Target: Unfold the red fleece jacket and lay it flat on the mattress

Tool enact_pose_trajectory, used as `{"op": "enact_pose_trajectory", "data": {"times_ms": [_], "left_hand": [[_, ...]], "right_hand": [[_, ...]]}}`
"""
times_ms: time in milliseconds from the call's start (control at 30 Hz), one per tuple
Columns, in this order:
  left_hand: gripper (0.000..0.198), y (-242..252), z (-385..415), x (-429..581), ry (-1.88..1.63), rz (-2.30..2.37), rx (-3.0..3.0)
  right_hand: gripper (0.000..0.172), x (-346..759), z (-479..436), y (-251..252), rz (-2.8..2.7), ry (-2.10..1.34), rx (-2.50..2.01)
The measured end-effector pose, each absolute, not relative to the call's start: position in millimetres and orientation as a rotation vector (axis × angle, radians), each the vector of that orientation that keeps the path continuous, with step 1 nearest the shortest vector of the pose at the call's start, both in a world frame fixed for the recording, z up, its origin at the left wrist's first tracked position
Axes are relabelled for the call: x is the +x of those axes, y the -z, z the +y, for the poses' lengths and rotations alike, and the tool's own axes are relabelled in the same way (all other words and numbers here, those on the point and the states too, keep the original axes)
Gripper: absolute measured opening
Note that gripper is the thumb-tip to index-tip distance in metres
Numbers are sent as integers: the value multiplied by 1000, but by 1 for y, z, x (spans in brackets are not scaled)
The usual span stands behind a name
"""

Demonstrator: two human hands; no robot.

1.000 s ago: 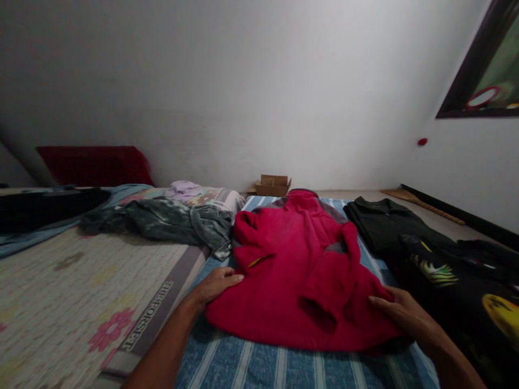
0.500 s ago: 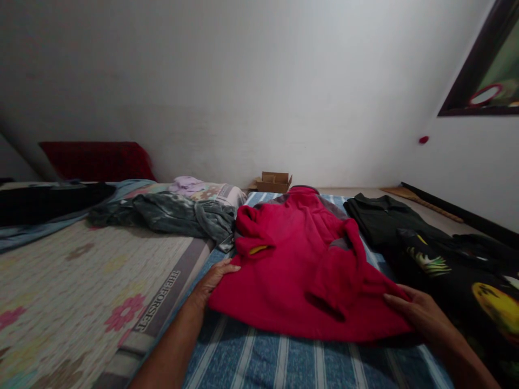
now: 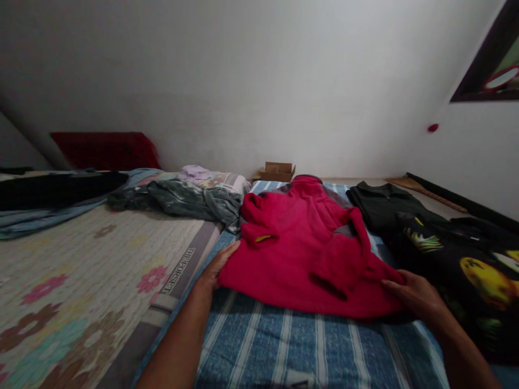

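Our fingers lay nearly straight and gripped nothing: the left hand (image 3: 214, 267) rested along the near left corner of the red fleece jacket (image 3: 304, 254), and the right hand (image 3: 413, 294) pressed flat on its near right corner. The jacket lay on the blue striped blanket (image 3: 292, 346), collar toward the far wall, both sleeves already crossed over its chest; we judged the lengthwise fold of the body still to be made. On the left, the blanket's edge ran just beside the flowered mattress (image 3: 81, 270), where a crumpled grey-green garment (image 3: 190, 200) lay touching the jacket's shoulder. On the right, dark clothes (image 3: 446, 243) crowded close to the hem. Open room remained on the stripes between us and the hem. A small cardboard box (image 3: 278, 171) stood by the wall.
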State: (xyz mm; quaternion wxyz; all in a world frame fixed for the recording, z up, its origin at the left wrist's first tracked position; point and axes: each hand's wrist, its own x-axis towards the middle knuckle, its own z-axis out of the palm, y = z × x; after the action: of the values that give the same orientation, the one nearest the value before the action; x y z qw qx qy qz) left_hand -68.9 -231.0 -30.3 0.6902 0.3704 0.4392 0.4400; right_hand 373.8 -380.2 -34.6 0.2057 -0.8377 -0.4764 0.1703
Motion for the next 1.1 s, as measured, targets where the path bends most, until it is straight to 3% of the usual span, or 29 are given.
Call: {"op": "enact_pose_trajectory", "data": {"times_ms": [133,300,433,667,800,933,1100], "left_hand": [[42,33,-236,-69,-996,935,781],[43,32,-244,-71,-1034,845,814],[44,30,-248,-75,-1039,883,872],[43,27,-249,-80,-1103,889,954],[45,26,-249,-80,-1081,875,921],[45,25,-247,-79,-1075,893,880],[50,22,-245,-76,-1048,952,855]], "right_hand": [[49,351,-392,18,-1427,-215,-2583],[42,301,-391,9,-1715,201,-2425],[41,271,-378,4,-1905,71,-2251],[55,262,-344,-9,-2120,-52,-2390],[45,278,-327,-7,-2122,-83,-2412],[48,295,-313,0,-1948,-175,-2506],[32,295,-302,-1,-1887,-10,-2524]]}}
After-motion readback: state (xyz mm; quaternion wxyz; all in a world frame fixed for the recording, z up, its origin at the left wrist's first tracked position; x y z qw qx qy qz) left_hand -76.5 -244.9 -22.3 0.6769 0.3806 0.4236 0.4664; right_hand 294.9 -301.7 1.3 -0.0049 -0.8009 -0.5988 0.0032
